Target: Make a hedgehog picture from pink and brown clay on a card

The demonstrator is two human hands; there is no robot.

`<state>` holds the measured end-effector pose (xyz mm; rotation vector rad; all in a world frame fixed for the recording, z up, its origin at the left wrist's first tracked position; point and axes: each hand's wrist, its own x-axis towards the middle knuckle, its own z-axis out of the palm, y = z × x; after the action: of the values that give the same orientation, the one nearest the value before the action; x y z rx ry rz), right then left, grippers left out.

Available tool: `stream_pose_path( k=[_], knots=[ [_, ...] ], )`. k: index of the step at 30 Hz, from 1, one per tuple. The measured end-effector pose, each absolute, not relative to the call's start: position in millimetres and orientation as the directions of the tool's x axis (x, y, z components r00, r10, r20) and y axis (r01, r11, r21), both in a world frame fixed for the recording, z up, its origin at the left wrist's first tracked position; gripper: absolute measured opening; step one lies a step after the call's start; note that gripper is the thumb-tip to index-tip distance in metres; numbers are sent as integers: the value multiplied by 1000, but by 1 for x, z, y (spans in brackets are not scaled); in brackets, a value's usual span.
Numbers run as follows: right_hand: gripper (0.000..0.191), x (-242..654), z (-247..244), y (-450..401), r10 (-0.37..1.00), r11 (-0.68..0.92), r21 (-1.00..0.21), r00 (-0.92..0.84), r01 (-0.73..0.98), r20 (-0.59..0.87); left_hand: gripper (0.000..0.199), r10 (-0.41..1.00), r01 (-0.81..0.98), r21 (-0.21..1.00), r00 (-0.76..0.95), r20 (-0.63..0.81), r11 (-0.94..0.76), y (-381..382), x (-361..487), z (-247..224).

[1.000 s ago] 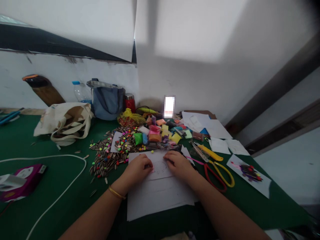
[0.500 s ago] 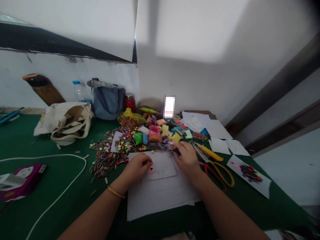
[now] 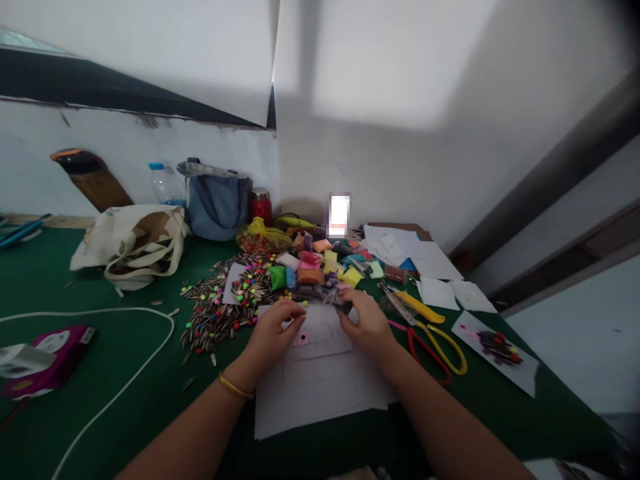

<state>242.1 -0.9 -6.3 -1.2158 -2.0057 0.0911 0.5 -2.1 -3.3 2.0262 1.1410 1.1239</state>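
Note:
My right hand (image 3: 367, 325) grips a dark, clear plastic packet (image 3: 336, 299) at the near edge of the heap of modelling clay packets (image 3: 313, 267). My left hand (image 3: 274, 337) rests curled at the top left of a white sheet with a faint pencil drawing (image 3: 320, 333). Its fingers lie close to a small pink clay piece (image 3: 301, 339) stuck on that sheet, and I cannot tell whether they hold anything. Under both wrists lies a stack of white paper (image 3: 320, 397).
Sunflower seeds and bright beads (image 3: 215, 313) spread left of the sheet on the green table (image 3: 100, 400). To the right lie red-and-yellow scissors (image 3: 435, 350), a yellow utility knife (image 3: 420, 307) and loose papers (image 3: 415, 257). Bags and a red flask (image 3: 261, 207) stand behind.
My right hand has moved off the sheet to the clay heap and taken a packet. A pink clay piece now sits on the drawing, and my left hand has drawn back from it.

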Motion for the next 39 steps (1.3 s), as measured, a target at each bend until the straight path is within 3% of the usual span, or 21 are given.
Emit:
stream_pose_path(
  k=[4, 11, 20, 30, 39],
  knots=[
    [24, 227, -6, -12, 783, 578, -468, -292, 669, 549, 18, 865, 300, 820, 296, 405, -487, -10, 5, -2],
    [20, 221, 1, -18, 759, 630, -456, -377, 628, 530, 20, 908, 356, 848, 293, 298, -393, -12, 6, -5],
    [28, 217, 4, -24, 732, 676, -446, -462, 587, 501, 18, 895, 422, 810, 360, 263, -407, -11, 5, -5],
    [19, 218, 6, -23, 700, 712, -416, -523, 565, 487, 15, 855, 504, 700, 400, 330, -506, -16, 10, 1],
    [6, 215, 4, -24, 684, 725, -387, -525, 570, 507, 10, 809, 617, 527, 496, 316, -584, -19, 10, 5]
  ],
)
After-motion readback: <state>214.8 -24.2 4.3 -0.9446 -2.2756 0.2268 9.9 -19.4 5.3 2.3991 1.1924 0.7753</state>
